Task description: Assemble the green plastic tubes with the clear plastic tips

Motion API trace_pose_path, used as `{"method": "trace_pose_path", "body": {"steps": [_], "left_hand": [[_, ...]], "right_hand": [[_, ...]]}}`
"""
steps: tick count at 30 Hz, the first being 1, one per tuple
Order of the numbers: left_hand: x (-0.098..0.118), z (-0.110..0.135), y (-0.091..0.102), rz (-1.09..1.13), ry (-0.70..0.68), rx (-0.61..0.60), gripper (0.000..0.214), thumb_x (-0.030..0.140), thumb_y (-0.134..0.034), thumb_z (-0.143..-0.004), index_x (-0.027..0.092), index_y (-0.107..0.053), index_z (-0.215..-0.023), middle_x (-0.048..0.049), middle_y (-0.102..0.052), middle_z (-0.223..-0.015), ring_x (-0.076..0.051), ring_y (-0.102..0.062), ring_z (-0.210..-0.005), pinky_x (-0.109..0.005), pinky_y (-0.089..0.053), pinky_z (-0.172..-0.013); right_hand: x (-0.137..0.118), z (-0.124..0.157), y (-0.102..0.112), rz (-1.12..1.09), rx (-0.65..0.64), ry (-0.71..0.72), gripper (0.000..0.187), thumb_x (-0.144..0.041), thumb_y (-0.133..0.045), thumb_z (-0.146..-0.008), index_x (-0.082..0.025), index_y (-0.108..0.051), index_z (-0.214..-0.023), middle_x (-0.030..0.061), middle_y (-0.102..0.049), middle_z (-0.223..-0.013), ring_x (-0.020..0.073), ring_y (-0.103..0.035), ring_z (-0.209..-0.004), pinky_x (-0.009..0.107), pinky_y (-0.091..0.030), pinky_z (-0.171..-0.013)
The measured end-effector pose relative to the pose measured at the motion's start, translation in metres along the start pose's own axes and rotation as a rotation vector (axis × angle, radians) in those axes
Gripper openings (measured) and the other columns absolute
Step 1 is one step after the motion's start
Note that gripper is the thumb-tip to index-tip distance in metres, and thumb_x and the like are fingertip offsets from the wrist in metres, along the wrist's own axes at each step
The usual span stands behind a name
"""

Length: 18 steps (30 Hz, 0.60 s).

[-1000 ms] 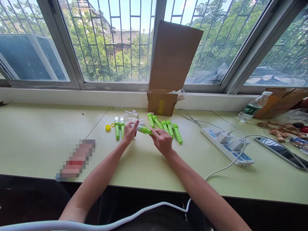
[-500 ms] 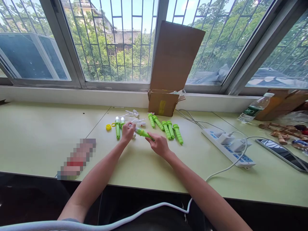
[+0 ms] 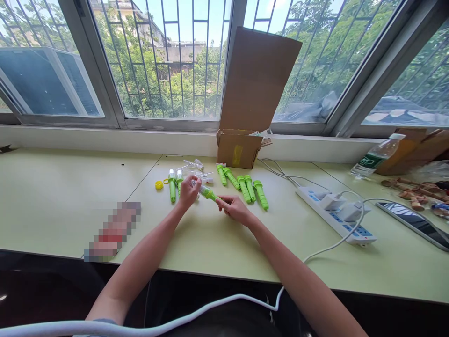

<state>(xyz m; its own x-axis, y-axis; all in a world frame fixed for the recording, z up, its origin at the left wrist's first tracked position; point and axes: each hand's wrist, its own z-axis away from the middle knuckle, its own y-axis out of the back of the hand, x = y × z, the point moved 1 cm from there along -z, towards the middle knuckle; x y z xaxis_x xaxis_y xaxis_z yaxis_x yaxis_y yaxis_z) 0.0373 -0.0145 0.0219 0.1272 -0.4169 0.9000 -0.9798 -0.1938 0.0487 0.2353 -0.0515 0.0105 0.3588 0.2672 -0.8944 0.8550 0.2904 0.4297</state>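
Observation:
Both of my hands hold one green plastic stick with a clear tip [image 3: 207, 192] just above the pale green table [image 3: 63, 196]. My left hand [image 3: 189, 192] pinches its clear end. My right hand [image 3: 234, 208] grips its green end with curled fingers. Two more green sticks with clear caps [image 3: 174, 183] lie to the left of my hands, beside a yellow ring [image 3: 159, 185]. Several plain green sticks [image 3: 245, 186] lie in a row to the right. Small clear parts [image 3: 196, 169] are scattered behind my hands.
An open cardboard box [image 3: 236, 149] stands at the window ledge with its flap up. A white power strip [image 3: 338, 214] with plugged chargers and a cable lies to the right, then a phone [image 3: 414, 222], a water bottle [image 3: 375, 157] and wooden pieces [image 3: 410, 191]. A blurred patch [image 3: 114, 229] lies near the front edge.
My right hand has slid back along the stick toward me and now holds its green end. The stick has lifted slightly. My left hand stays at the clear tip.

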Motion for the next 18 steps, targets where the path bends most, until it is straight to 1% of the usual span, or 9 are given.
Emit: {"method": "trace_pose_path", "body": {"steps": [1,2,3,5,7,9,12,15,18], "left_hand": [[-0.001,0.0,-0.001,0.022,0.022,-0.011,0.023,0.039,-0.063,-0.076,0.019,-0.055,-0.07,0.0059,-0.044,-0.046,-0.008,-0.04,-0.04,-0.02,-0.029,-0.041],[-0.001,0.0,-0.002,0.059,0.051,-0.028,0.023,0.041,-0.063,-0.076,0.019,-0.055,-0.074,0.0063,-0.044,-0.046,-0.008,-0.04,-0.039,-0.02,-0.029,-0.04],[-0.002,0.001,-0.003,0.103,0.083,-0.048,0.026,0.044,-0.063,-0.076,0.019,-0.055,-0.077,0.0068,-0.044,-0.045,-0.008,-0.039,-0.037,-0.02,-0.029,-0.039],[-0.003,0.001,-0.006,0.187,0.147,-0.091,0.032,0.05,-0.064,-0.076,0.019,-0.054,-0.08,0.0076,-0.043,-0.043,-0.007,-0.037,-0.034,-0.019,-0.027,-0.036],[-0.003,0.001,-0.008,0.242,0.198,-0.125,0.039,0.055,-0.064,-0.074,0.018,-0.054,-0.078,0.008,-0.042,-0.042,-0.007,-0.036,-0.032,-0.019,-0.025,-0.034],[-0.002,0.001,-0.01,0.278,0.246,-0.144,0.044,0.06,-0.064,-0.073,0.018,-0.053,-0.075,0.0079,-0.041,-0.041,-0.006,-0.036,-0.031,-0.019,-0.024,-0.033],[-0.001,0.001,-0.01,0.324,0.305,-0.175,0.046,0.062,-0.064,-0.071,0.018,-0.052,-0.071,0.0078,-0.04,-0.04,-0.006,-0.036,-0.03,-0.019,-0.025,-0.032],[-0.002,0.001,-0.01,0.338,0.314,-0.164,0.041,0.056,-0.066,-0.071,0.018,-0.05,-0.068,0.0085,-0.037,-0.038,-0.006,-0.033,-0.029,-0.019,-0.024,-0.031],[-0.002,0.001,-0.008,0.337,0.307,-0.095,0.034,0.045,-0.067,-0.07,0.019,-0.045,-0.065,0.0096,-0.034,-0.039,-0.004,-0.028,-0.029,-0.018,-0.019,-0.03]], "right_hand": [[0.002,-0.001,-0.002,0.109,0.083,0.081,0.047,-0.058,-0.054,-0.082,-0.018,-0.072,-0.099,0.0025,-0.065,-0.07,0.0135,-0.052,-0.054,0.025,-0.038,-0.05],[0.003,-0.002,-0.003,0.219,0.187,0.151,0.044,-0.055,-0.056,-0.083,-0.02,-0.072,-0.105,0.0039,-0.069,-0.081,0.017,-0.058,-0.065,0.027,-0.042,-0.057],[0.005,-0.002,-0.004,0.331,0.269,0.19,0.043,-0.052,-0.057,-0.084,-0.022,-0.07,-0.11,0.0051,-0.071,-0.089,0.0196,-0.06,-0.074,0.028,-0.044,-0.062],[0.008,-0.002,-0.003,0.542,0.395,0.231,0.04,-0.046,-0.056,-0.087,-0.024,-0.067,-0.118,0.007,-0.071,-0.099,0.0215,-0.061,-0.082,0.029,-0.043,-0.067],[0.009,0.0,0.001,0.717,0.46,0.261,0.037,-0.039,-0.054,-0.09,-0.025,-0.065,-0.122,0.0085,-0.07,-0.101,0.0214,-0.061,-0.083,0.028,-0.041,-0.067],[0.009,0.002,0.004,0.839,0.484,0.31,0.034,-0.035,-0.05,-0.093,-0.026,-0.065,-0.123,0.0094,-0.069,-0.102,0.0219,-0.061,-0.087,0.029,-0.039,-0.07],[0.006,0.004,0.007,0.94,0.48,0.383,0.034,-0.031,-0.046,-0.095,-0.028,-0.064,-0.124,0.01,-0.068,-0.103,0.0235,-0.059,-0.092,0.031,-0.038,-0.074],[0.003,0.004,0.007,0.985,0.443,0.416,0.035,-0.033,-0.045,-0.096,-0.028,-0.062,-0.126,0.0105,-0.068,-0.103,0.0238,-0.059,-0.09,0.031,-0.037,-0.074],[0.0,0.005,0.002,0.998,0.391,0.418,0.039,-0.038,-0.043,-0.096,-0.024,-0.061,-0.128,0.0115,-0.068,-0.098,0.0232,-0.059,-0.088,0.03,-0.037,-0.07]]}}
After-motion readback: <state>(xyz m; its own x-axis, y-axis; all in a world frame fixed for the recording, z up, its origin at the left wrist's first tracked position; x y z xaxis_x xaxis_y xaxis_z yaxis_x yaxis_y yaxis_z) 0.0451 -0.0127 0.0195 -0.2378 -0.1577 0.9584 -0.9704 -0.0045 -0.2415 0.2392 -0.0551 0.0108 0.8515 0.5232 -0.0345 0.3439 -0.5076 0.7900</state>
